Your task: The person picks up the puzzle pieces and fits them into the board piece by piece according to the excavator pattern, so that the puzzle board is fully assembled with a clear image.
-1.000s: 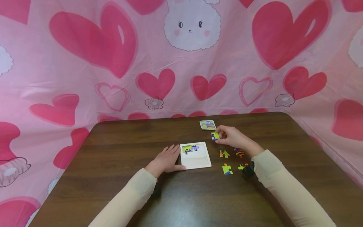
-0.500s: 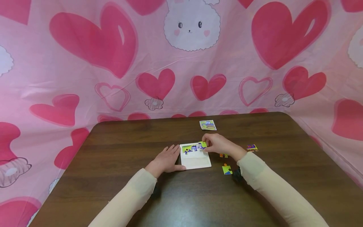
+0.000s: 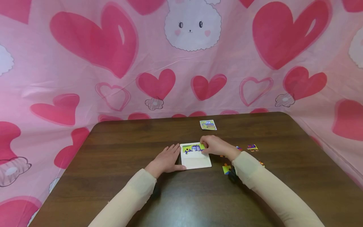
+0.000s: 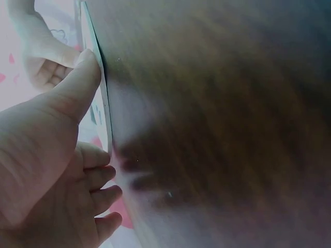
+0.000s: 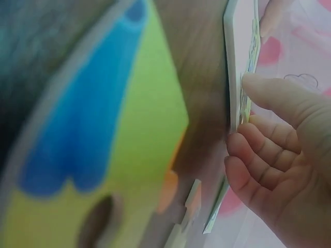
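Rested the left hand (image 3: 166, 160) along the left edge of a white puzzle tray (image 3: 195, 162), fingers straight and spread, gripping nothing, thumb at the near-left corner. Grasped a yellow-green piece (image 3: 202, 146) in the right hand (image 3: 216, 145), thumb and fingers curled round it at the far-right corner of the tray. Could not tell whether fully seated or slightly raised. Had a row of purple and green pieces (image 3: 191, 148) inside the tray, running from its far-left corner along the far edge, up beside the grasped piece.

Had the tray flat on the brown wooden surface (image 3: 127, 135), well in from the left and right edges. Had a small picture card (image 3: 208, 125) near the far edge of the surface, beyond the tray. Had loose pieces lying between the tray and the right edge of the surface: a green-and-blue piece (image 3: 226, 169) off the tray's near-right corner, a purple-and-red piece (image 3: 252, 147) farther right, an orange piece (image 3: 262, 163) largely hidden by the right sleeve (image 3: 255, 179), and a red-and-blue piece (image 3: 239, 148) partly behind the right wrist. Had a pink heart-patterned cloth (image 3: 181, 66) behind the far edge of the surface
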`<state>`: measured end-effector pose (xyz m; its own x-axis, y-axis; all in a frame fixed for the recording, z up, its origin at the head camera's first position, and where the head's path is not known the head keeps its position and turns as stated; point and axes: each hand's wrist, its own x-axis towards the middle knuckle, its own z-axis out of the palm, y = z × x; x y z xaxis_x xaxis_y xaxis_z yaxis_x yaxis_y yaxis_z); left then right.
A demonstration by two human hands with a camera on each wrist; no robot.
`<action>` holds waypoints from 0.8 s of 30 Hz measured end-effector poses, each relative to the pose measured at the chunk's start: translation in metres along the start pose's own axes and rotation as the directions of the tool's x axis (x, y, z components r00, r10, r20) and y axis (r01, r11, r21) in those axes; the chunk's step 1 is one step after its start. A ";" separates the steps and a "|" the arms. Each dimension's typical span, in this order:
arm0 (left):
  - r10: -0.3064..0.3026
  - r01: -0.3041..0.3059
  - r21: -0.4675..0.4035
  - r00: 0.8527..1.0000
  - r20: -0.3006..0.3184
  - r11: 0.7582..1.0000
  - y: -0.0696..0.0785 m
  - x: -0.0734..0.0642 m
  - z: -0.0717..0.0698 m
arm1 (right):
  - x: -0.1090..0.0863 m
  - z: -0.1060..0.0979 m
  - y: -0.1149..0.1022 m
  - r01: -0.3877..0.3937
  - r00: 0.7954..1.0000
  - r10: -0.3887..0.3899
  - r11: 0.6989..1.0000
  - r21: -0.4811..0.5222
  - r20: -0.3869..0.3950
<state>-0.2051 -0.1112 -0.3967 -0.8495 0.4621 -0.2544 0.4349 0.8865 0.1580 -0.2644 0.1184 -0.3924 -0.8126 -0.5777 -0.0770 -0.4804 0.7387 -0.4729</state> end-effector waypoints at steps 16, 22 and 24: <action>0.017 -0.017 0.013 1.000 0.002 1.000 0.000 0.000 -0.003 | 0.002 -0.002 0.000 0.021 1.000 -0.021 1.000 -0.005 0.013; 0.013 -0.013 0.020 1.000 0.004 1.000 -0.001 0.000 -0.003 | 0.003 -0.001 -0.001 0.046 0.999 -0.046 0.998 -0.043 0.013; 0.012 -0.012 0.019 1.000 0.008 1.000 -0.001 0.001 -0.003 | 0.003 0.000 -0.002 0.044 0.999 -0.043 0.998 -0.052 0.014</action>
<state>-0.2068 -0.1114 -0.3941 -0.8420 0.4726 -0.2601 0.4505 0.8813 0.1428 -0.2664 0.1151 -0.3915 -0.7866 -0.6136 -0.0686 -0.5318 0.7298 -0.4296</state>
